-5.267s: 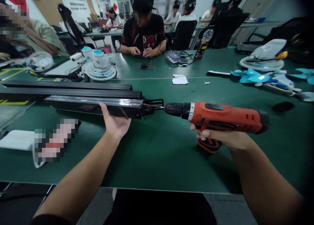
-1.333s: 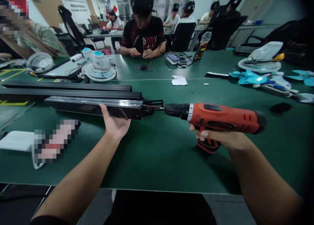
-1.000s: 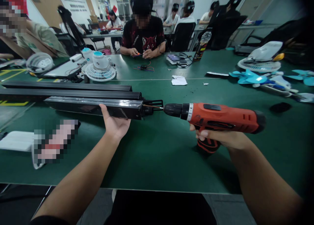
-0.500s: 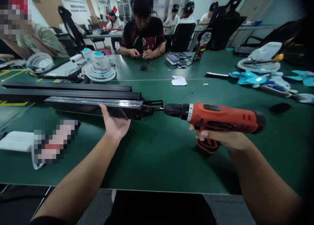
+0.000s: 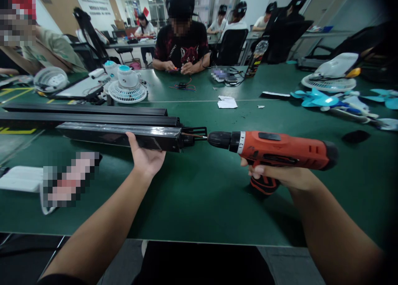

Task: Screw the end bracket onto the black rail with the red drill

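Note:
My left hand (image 5: 147, 158) grips a long black rectangular bar (image 5: 105, 135) near its right end, thumb on the front face and the other fingers hidden beneath. A dark bracket and a ribbed round piece stick out of that end. Wrapped around the handle of an orange and black cordless drill (image 5: 286, 148) is my right hand (image 5: 276, 175). The drill lies level and points left, its black chuck (image 5: 219, 139) close to the bar's end. A thin bit reaches from the chuck toward the end; whether it touches a screw I cannot tell.
Two more long black bars (image 5: 93, 111) lie just behind. White fan parts (image 5: 127, 90) stand at the back left, blue fan blades (image 5: 314, 97) at the right. A white paper scrap (image 5: 226, 102) lies mid-table. Across the green table (image 5: 199, 210) a person (image 5: 182, 49) handles a small item.
My hands, the bar and the drill stay almost in place; the drill has shifted very slightly to the right. Across the table, the person's hands have moved a little.

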`<state>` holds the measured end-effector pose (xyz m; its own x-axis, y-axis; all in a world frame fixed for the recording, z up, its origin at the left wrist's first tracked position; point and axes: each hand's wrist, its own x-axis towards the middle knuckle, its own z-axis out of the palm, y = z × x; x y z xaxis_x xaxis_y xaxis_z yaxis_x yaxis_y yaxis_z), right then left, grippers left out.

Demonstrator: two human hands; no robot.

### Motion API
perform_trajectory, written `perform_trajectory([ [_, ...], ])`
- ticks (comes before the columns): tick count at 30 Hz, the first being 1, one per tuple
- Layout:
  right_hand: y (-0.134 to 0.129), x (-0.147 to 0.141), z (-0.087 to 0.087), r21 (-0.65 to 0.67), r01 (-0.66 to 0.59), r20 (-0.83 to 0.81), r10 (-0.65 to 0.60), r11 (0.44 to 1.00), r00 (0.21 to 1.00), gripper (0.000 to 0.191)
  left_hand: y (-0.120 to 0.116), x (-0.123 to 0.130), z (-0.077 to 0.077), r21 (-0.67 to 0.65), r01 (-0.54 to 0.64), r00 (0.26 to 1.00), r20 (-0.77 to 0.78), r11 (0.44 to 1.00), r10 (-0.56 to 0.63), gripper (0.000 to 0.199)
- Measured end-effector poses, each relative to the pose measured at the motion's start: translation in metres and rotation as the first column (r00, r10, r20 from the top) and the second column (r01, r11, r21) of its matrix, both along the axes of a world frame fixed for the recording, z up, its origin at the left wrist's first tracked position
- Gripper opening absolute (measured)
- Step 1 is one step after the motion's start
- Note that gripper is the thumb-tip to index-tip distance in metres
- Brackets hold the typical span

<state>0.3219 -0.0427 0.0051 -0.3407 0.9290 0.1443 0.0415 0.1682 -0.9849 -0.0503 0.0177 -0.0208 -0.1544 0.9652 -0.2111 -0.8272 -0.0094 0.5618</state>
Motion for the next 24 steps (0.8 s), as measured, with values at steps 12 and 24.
perform_trajectory([
  [12,0.002,0.000,0.000,-0.010,-0.014,-0.009,0.014,1.000,1.000,0.025,0.004,-0.008,-0.009,0.018,0.027,0.997,0.065,0.999,-0.028,0.087],
  [24,0.002,0.001,0.002,-0.026,-0.013,0.004,0.013,1.000,1.000,0.026,0.004,-0.009,-0.011,0.027,0.048,0.999,0.022,0.998,-0.049,0.090],
])
